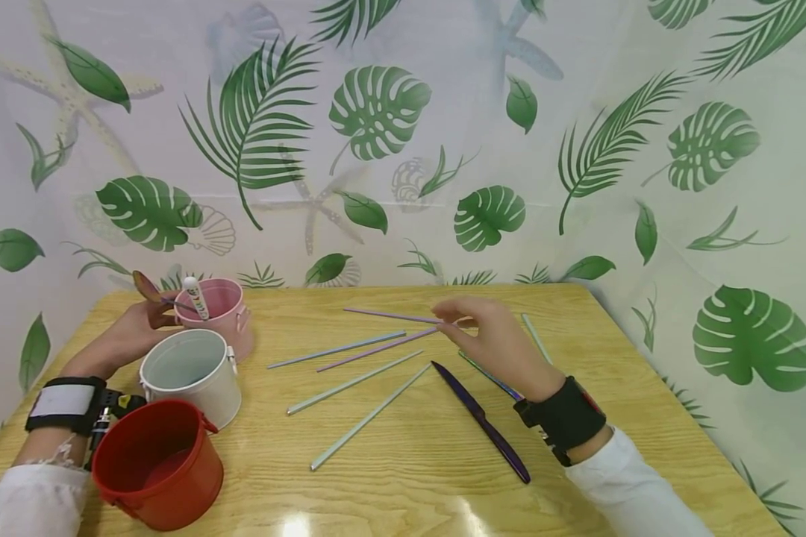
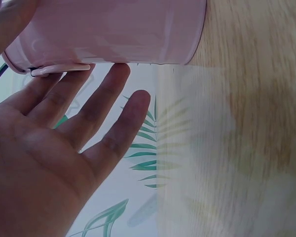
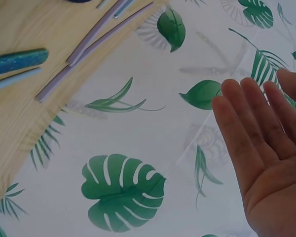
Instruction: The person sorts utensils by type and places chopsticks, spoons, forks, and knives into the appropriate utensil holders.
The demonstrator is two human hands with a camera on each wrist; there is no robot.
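Note:
My left hand (image 1: 130, 332) is at the pink bucket (image 1: 240, 339), its nearly straight fingers (image 2: 116, 123) touching the side by the handle. A spoon (image 1: 146, 286) with a gold and purple bowl and a white-handled utensil (image 1: 195, 291) lean in that bucket. Over the table my right hand (image 1: 504, 343) hovers above slim sticks like chopsticks, its fingers extended and holding nothing. Beneath and left of it lie two purple sticks (image 1: 376, 350), a blue one (image 1: 336, 349) and two pale green ones (image 1: 369, 416). A dark purple knife (image 1: 480, 418) lies nearer me.
A white bucket (image 1: 225, 391) and a red bucket (image 1: 201, 477) stand in line before the pink one, beside my left forearm. Another pale green stick (image 1: 536, 337) and a shiny blue-green utensil (image 1: 483, 369) lie by my right hand. A leaf-print cloth (image 1: 403, 224) hangs behind the wooden table.

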